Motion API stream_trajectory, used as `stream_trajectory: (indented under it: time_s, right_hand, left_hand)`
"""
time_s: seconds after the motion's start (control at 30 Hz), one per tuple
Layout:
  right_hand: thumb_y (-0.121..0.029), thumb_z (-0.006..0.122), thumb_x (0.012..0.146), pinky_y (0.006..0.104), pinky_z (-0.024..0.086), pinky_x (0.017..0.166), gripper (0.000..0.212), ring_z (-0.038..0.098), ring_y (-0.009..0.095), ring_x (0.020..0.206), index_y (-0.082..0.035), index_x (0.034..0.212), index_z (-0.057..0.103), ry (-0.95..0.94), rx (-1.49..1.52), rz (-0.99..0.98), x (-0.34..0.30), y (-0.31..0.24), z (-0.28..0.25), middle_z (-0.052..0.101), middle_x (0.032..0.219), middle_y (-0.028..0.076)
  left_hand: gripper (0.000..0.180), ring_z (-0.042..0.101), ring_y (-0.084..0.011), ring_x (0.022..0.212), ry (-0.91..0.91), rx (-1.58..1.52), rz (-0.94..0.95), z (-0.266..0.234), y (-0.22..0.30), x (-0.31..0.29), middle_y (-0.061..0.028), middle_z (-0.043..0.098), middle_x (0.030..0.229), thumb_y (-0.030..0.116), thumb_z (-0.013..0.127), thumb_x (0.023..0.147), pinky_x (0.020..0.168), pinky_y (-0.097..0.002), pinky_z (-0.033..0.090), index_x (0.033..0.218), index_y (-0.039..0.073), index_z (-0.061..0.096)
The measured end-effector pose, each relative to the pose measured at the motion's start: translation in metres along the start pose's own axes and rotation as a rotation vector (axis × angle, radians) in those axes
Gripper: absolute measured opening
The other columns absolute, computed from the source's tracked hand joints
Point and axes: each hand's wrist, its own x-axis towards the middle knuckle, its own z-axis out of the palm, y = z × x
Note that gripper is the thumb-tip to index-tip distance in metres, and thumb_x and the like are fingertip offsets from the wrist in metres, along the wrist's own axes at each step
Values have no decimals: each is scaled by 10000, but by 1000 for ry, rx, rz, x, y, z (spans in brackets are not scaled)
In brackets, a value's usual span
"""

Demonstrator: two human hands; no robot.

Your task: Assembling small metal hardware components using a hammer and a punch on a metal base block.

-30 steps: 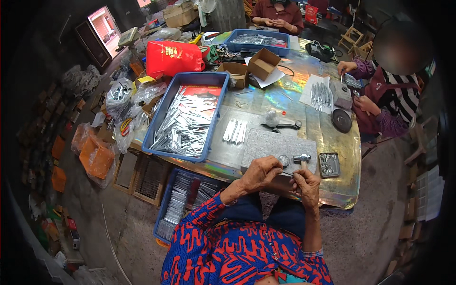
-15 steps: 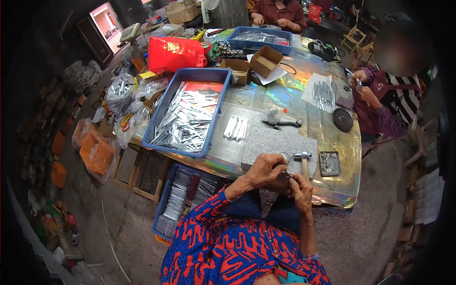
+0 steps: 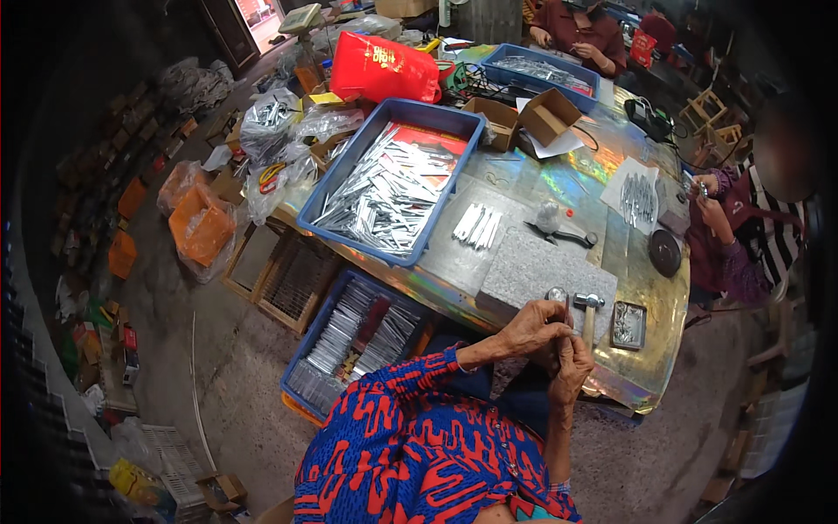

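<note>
My left hand [image 3: 534,329] and my right hand [image 3: 572,367] meet at the near edge of the table, fingers pinched together. What lies between the fingertips is small and mostly hidden; I cannot make it out. Just beyond them is a grey stone slab [image 3: 532,266]. A hammer [image 3: 589,301] rests on its right part, handle toward me, beside a small round shiny thing [image 3: 556,294]. Right of the slab stands a small square tray [image 3: 644,337] of little metal parts. Thin metal strips [image 3: 477,226] lie side by side left of the slab. Dark-handled pliers [image 3: 563,236] lie at its far edge.
A big blue tray [image 3: 356,245] heaped with metal strips stands at left. Below the table edge is another blue tray [image 3: 290,371] of bundled strips. A red bag [image 3: 384,70] and cardboard boxes [image 3: 548,118] lie farther back. Co-workers sit at the right and far sides.
The view has turned left, so the table and its things sit farther right in the picture. My hands stay pinched together near the slab's front edge.
</note>
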Motion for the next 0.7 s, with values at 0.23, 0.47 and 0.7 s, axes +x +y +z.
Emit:
stream_trajectory:
  time_s: [0.23,0.47,0.7]
  right_hand:
    - [-163,529,867,168,282,387,177,391,21,445,-15,782,574,-38,-217,148,-6,-10,-25,502,564,-11]
    - [-130,515,854,162,288,369,161,360,21,429,26,842,551,0,249,119,22,-33,-61,486,606,20]
    - [-122,551,847,158,322,379,143,422,33,459,17,861,581,-150,260,184,3,-34,-52,533,617,35]
  left_hand:
    - [115,531,-61,695,-14,-145,-160,-2,-3,6,-24,591,745,92,596,780,630,-216,456,839,-7,588]
    - [130,571,-103,620,159,-297,-233,-24,-4,6,-51,608,736,88,627,782,577,-232,485,871,0,593]
    - [155,575,-108,613,146,-301,-215,-10,-30,15,-63,605,716,64,650,765,564,-224,487,874,-26,588]
